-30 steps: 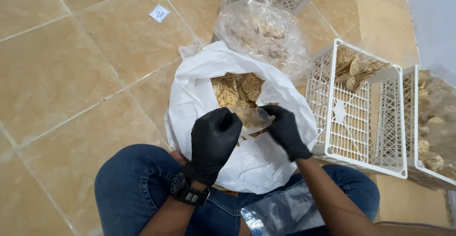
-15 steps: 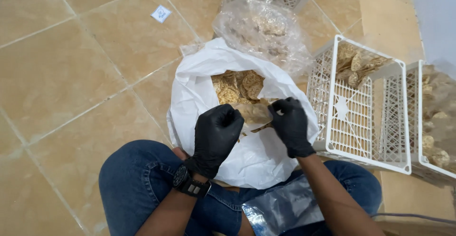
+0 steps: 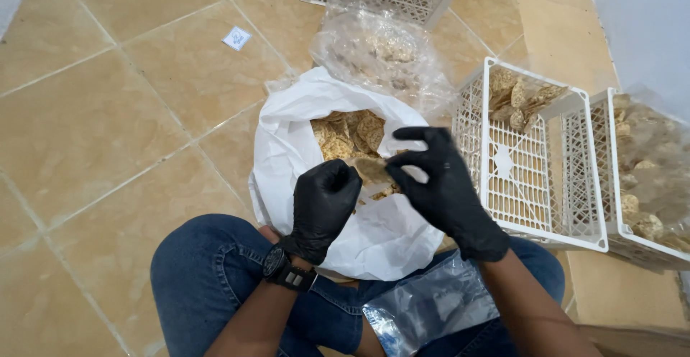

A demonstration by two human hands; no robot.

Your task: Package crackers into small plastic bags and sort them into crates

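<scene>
Small clear pouch of tan crackers, creased and glossy, held over the mouth of the white sack; its long axis runs roughly left to right between the hands. Left hand, black-gloved, fingers curled tight round the pouch's left end; right hand pinches the right end with thumb and forefinger, other fingers spread. Sack holds loose round crackers; white crates to the right hold bagged crackers; clear bag lies behind on the tile floor.

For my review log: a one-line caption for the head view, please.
Seated person's gloved left hand and right hand hold a small clear packet of crackers over an open white sack.
</scene>
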